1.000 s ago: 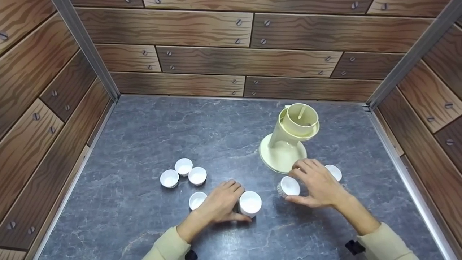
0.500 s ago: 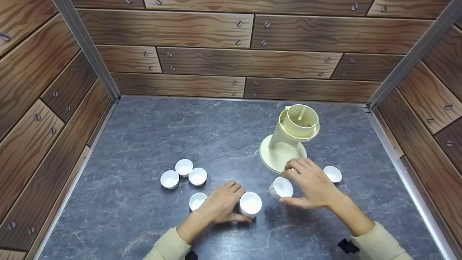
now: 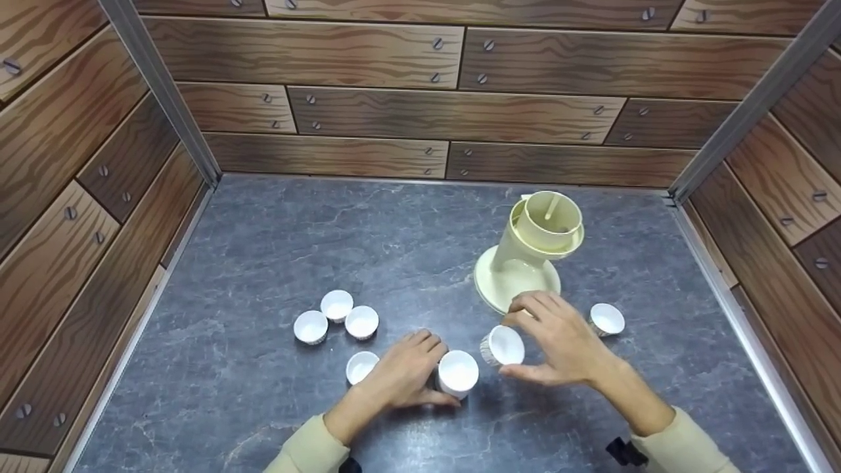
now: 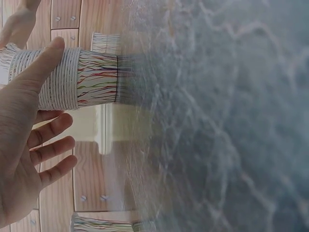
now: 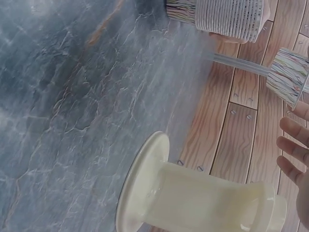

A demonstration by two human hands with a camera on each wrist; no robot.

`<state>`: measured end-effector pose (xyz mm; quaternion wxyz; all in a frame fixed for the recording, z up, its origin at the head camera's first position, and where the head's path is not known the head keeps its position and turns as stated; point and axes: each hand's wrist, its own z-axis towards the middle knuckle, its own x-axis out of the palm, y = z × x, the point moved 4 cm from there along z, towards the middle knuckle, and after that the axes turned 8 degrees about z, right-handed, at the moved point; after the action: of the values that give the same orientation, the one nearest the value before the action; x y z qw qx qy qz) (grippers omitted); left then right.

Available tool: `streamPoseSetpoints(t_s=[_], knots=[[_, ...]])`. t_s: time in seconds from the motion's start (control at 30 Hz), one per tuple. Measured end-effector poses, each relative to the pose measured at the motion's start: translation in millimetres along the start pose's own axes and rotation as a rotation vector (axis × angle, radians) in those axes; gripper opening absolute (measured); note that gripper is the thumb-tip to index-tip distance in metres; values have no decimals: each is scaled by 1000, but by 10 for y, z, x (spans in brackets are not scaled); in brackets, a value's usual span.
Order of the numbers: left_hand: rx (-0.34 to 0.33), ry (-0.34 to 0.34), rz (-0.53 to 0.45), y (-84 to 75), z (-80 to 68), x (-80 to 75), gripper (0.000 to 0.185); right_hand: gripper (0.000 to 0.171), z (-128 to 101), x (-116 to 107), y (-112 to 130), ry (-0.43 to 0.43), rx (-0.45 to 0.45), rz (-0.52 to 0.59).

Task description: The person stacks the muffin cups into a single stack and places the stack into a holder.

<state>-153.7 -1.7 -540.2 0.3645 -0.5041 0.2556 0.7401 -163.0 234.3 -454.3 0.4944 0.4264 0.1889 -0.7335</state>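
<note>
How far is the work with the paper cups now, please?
Done: a stack of cups stands under the left hand. In hand: the right hand holds one tilted cup just right of the stack, not yet on it. Left: five single cups on the table, four to the left and one to the right.

The head view looks down and forward from the near edge over the whole tabletop (image 3: 328, 230). Both wrist views sit low and close, rolled sideways. The left wrist view faces the cup stack (image 4: 77, 79); the right wrist view faces the cream dispenser (image 5: 203, 198), and also catches that stack.
</note>
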Motion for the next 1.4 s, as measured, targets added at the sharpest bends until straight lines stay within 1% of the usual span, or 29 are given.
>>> streamPoseSetpoints(t_s=[0.23,0.47,0.7,0.9,1.07,1.23,1.4], knots=[[-12,25,-12,-1,-19,13,75,65,66,22,77,-6,-35,18],[-15,13,9,-13,-27,27,75,66,143,77,157,13,-67,27],[-2,-10,20,-4,-9,27,74,63,216,144,205,-1,-117,46],[-6,3,18,-1,-2,29,75,65,224,212,228,-11,-124,47],[-8,-3,22,-3,-4,30,75,64,213,266,247,-17,-126,68],[-11,-14,16,-5,1,23,74,63,202,330,255,-2,-127,72],[-12,-8,0,0,8,8,74,62,196,393,259,11,-116,84]])
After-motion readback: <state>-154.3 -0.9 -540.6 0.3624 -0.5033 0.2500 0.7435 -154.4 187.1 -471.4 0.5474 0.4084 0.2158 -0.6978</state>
